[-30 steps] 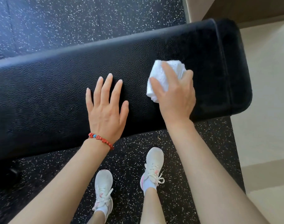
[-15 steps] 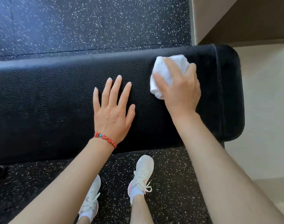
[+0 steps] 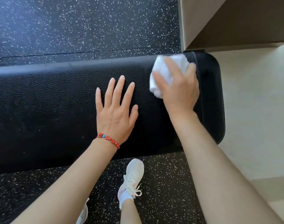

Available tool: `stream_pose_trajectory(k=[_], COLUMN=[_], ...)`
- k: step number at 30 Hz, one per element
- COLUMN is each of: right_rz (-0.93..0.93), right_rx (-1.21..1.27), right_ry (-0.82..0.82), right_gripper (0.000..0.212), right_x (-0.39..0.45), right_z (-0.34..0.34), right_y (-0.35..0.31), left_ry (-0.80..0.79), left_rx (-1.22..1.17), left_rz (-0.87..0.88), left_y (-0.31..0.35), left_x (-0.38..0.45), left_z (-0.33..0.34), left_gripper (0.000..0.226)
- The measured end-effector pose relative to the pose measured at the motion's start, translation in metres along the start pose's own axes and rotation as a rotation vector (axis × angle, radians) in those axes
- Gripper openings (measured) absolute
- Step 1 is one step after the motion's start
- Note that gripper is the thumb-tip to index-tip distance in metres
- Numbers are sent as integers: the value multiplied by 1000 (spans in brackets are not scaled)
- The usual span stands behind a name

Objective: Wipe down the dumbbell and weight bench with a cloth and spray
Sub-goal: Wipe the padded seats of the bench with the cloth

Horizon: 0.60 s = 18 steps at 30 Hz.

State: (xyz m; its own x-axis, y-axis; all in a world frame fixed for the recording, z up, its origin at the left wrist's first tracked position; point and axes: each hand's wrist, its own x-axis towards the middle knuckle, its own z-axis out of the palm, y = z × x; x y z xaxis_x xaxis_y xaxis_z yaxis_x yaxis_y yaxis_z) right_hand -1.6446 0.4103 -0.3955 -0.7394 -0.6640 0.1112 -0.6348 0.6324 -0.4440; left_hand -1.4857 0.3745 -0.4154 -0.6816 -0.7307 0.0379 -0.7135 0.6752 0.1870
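Note:
The black padded weight bench (image 3: 49, 102) runs across the view from the left edge to its rounded right end. My right hand (image 3: 178, 91) grips a bunched white cloth (image 3: 162, 75) and presses it on the pad near the far edge, close to the right end. My left hand (image 3: 116, 110) lies flat on the pad with its fingers spread, a red bead bracelet on the wrist. No dumbbell or spray bottle is in view.
Black speckled rubber flooring (image 3: 73, 26) lies beyond and in front of the bench. A pale tiled floor (image 3: 257, 110) begins right of the bench end, with a beige wall corner (image 3: 202, 21) at the top right. My white shoes (image 3: 133, 178) stand close below the bench.
My right hand has slid the cloth away from me toward the bench's far edge and right end. The left hand has stayed flat on the pad. The camera has shifted.

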Motion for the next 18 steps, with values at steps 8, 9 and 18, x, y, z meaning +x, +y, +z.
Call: stream_pose_trajectory(k=[8,9,18], right_rz=[-39,-79,57], right_rx=[-37,-64,-65], right_ry=[-48,-53,-14], right_gripper=[42,42,44], right_x=[-55,-56,22], right_z=[-29,-31,-14], right_y=[30,35,39], left_ry=[2,3,34], left_rx=[2,4,16], left_rz=[5,4,21], left_y=[-1,-1,-3], left_x=[0,0,-1], left_z=[-1,-1,3], left_gripper=[51,51,51])
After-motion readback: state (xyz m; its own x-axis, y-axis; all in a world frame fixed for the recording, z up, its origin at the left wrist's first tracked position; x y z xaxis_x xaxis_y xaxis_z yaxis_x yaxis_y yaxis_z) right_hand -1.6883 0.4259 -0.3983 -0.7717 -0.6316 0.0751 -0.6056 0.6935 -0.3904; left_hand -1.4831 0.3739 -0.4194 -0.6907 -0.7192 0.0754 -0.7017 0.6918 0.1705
